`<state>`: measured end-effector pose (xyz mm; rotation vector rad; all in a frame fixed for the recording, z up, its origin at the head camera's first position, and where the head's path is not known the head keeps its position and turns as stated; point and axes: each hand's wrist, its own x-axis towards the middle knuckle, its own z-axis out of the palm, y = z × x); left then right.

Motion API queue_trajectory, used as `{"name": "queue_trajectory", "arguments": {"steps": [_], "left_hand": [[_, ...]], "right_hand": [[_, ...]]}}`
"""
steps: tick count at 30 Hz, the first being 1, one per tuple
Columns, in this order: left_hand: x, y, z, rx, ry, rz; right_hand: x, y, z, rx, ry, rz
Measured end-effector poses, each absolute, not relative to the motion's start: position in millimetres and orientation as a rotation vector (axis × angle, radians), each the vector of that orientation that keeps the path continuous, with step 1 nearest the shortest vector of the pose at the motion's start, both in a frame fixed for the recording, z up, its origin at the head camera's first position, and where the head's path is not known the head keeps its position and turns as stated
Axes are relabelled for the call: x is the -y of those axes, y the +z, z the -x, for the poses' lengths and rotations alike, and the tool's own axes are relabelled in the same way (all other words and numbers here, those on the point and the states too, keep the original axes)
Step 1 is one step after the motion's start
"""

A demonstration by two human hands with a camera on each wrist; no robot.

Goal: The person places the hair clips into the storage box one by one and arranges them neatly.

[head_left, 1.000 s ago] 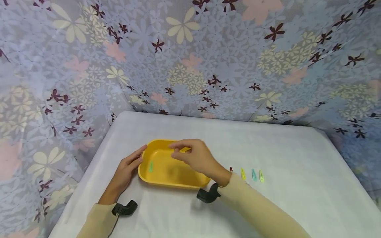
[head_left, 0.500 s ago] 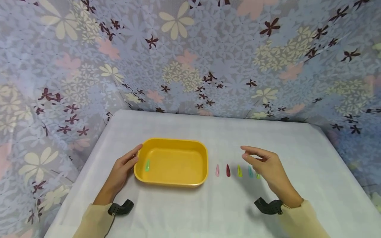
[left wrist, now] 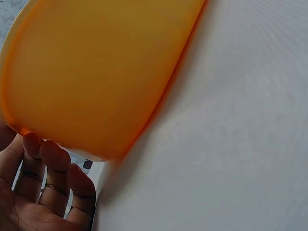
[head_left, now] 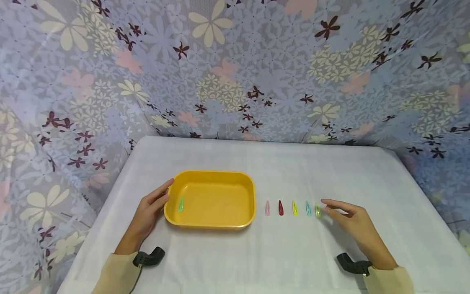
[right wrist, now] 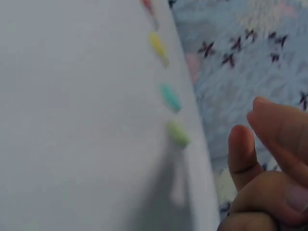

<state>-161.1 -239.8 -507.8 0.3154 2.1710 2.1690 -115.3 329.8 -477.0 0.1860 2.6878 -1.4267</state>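
Note:
A yellow plastic tray [head_left: 209,225] stands on the white-covered table, with one green snap hair clip [head_left: 180,205] lying inside at its left end. My left hand [head_left: 148,214] rests against the tray's left end; in the left wrist view its fingertips [left wrist: 55,154] touch the outer wall. To the tray's right lies a row of hair clips: pink [head_left: 267,208], dark red [head_left: 280,208], yellow [head_left: 295,208], turquoise [head_left: 308,208] and lime green [head_left: 318,210]. My right hand [head_left: 354,224] hovers just right of the lime green clip, thumb and index finger apart with nothing between them.
A white cloth [head_left: 257,261] covers the table. Behind and to the left hangs a floral curtain [head_left: 235,73], right at the table's back edge. Both wrists carry a black camera mount, such as the left mount [head_left: 148,257].
My right hand has moved from over the tray rightward across the row, then down beside the lime green clip. The left hand stays at the tray. The head view has shifted slightly.

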Motion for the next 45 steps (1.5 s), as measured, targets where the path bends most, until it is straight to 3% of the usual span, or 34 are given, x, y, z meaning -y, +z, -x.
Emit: {"name": "queue_trajectory", "arguments": {"steps": [13, 25, 45], "left_hand": [[240.0, -508.0, 160.9, -2.16, 2.197, -0.364], [238.6, -505.8, 161.3, -2.172, 2.194, -0.358], [240.3, -507.7, 161.4, -2.176, 2.181, -0.313]], "right_hand": [[-324.8, -513.4, 113.8, -2.998, -1.324, -0.025], [-309.7, -509.9, 111.9, -3.305, -1.052, 0.163], [-310.2, -513.0, 114.2, -3.086, -1.257, -0.187]]}}
